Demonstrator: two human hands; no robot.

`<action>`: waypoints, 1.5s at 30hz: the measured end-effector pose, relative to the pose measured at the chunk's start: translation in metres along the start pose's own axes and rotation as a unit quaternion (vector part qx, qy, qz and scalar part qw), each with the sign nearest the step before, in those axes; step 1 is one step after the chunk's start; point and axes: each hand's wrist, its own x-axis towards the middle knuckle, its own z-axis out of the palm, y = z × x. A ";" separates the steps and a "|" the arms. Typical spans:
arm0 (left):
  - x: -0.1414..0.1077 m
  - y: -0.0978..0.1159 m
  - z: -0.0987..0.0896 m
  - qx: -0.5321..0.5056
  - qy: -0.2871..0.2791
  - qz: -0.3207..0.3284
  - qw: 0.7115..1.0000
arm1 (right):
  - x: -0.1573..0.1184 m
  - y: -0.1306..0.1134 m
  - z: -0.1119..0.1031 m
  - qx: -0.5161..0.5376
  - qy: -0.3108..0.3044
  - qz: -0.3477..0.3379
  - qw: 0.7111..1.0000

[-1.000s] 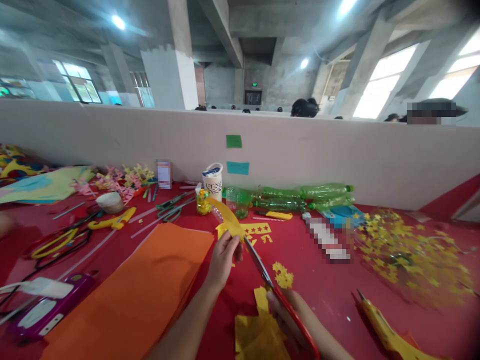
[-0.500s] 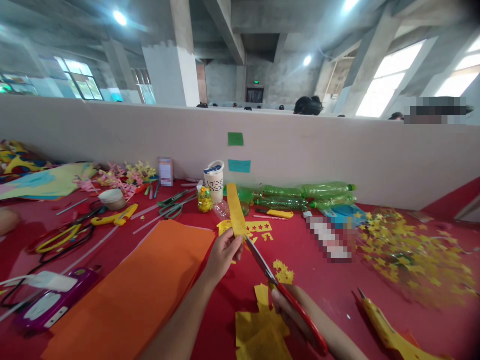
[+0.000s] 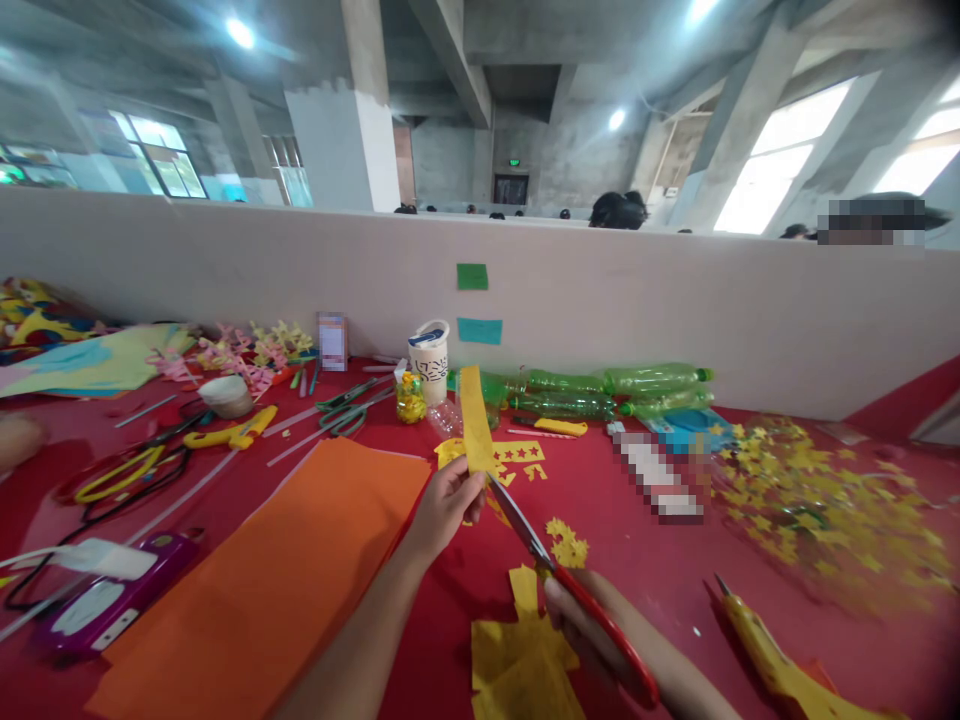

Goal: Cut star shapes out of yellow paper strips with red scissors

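Observation:
My left hand pinches the lower end of a yellow strip, which looks like felt or paper and stands nearly upright. Red-handled scissors are gripped in my right hand; their blades point up and left, with the tips touching the strip's lower right edge beside my left fingers. Below the blades lie small cut yellow stars in a little heap. Larger yellow pieces rest on the table under my right hand. Behind the strip is a yellow piece with star-shaped holes.
Orange sheets cover the table left of my arm. A purple power strip lies at the left. Green plastic bottles line the partition. Yellow star decorations and a yellow glue gun are at the right.
The yellow strip has tilted slightly and shifted a little to the right at its top. The scissors stay at its lower edge with hardly any movement.

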 end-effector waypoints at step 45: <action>0.002 0.002 -0.004 -0.012 -0.027 -0.037 0.999 | 0.000 0.003 -0.008 -0.025 0.010 0.019 0.999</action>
